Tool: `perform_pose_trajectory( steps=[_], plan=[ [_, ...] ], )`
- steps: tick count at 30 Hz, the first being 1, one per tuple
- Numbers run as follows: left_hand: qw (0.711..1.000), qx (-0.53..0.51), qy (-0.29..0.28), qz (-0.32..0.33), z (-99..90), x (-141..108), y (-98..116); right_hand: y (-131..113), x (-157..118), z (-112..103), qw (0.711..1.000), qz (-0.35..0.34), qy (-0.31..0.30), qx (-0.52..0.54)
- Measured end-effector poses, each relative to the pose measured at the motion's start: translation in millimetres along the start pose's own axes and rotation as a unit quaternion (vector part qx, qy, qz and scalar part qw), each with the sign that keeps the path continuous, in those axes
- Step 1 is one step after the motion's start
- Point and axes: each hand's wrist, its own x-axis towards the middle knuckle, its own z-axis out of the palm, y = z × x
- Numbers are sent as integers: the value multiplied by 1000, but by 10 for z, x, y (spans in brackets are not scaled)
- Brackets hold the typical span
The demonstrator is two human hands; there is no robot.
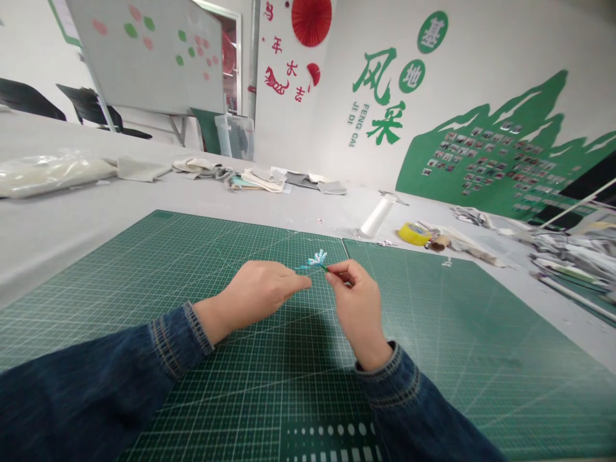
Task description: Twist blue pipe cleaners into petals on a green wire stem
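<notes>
Above the green cutting mat (202, 256), a small light blue and white flower-shaped piece (318, 258) is held up off the surface. My right hand (357, 301) pinches its thin green stem between thumb and fingertips. From the flower's left side a thin teal strand (302, 267) runs to my left hand (260, 292), which is closed around its far end. The thumb of that hand points towards the right hand, and its other fingertips are mostly hidden behind it. A small gap separates the two hands.
A second cutting mat (433, 289) adjoins on the right. Beyond it are a white roll (378, 216), yellow tape (414, 233) and cloth pieces (474, 247). Folded fabrics (262, 179) and a plastic-wrapped bundle (55, 173) lie along the far left. More material (577, 250) is piled at far right.
</notes>
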Motion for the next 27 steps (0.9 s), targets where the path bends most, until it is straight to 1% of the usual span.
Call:
perform_pose_trajectory(
  steps=[1, 3, 6, 9, 12, 15, 18, 21, 23, 25, 27],
  plan=[
    [999, 40, 6, 22, -35, -1, 9, -16, -12, -8, 997, -52, -1, -60],
    [994, 91, 14, 61, -104, 3, 16, -48, -32, -20, 980, -132, -22, -148],
    [990, 111, 30, 78, -166, 10, -16, -70, -52, -20, 951, -199, -73, -224],
    [993, 92, 51, 47, -160, 4, -91, -68, -62, -8, 932, -237, -116, -249],
    [997, 44, 68, -11, -108, -4, -174, -82, -64, -4, 930, -248, -174, -207],
    [996, -44, 55, -62, -36, 0, -244, -122, -57, -16, 944, -217, -230, -96],
    [981, -155, 47, -111, 24, 17, -284, -156, -34, -38, 960, -142, -239, 28],
    [954, -241, 34, -172, 51, 45, -274, -153, -7, -55, 965, -37, -217, 146],
    [940, -277, 30, -198, 58, 63, -244, -135, 5, -52, 955, 38, -185, 229],
    [934, -295, 29, -201, 67, 71, -203, -117, 8, -34, 941, 92, -143, 291],
    [939, -290, 21, -182, 80, 67, -156, -105, 1, -1, 935, 117, -109, 316]
  ],
)
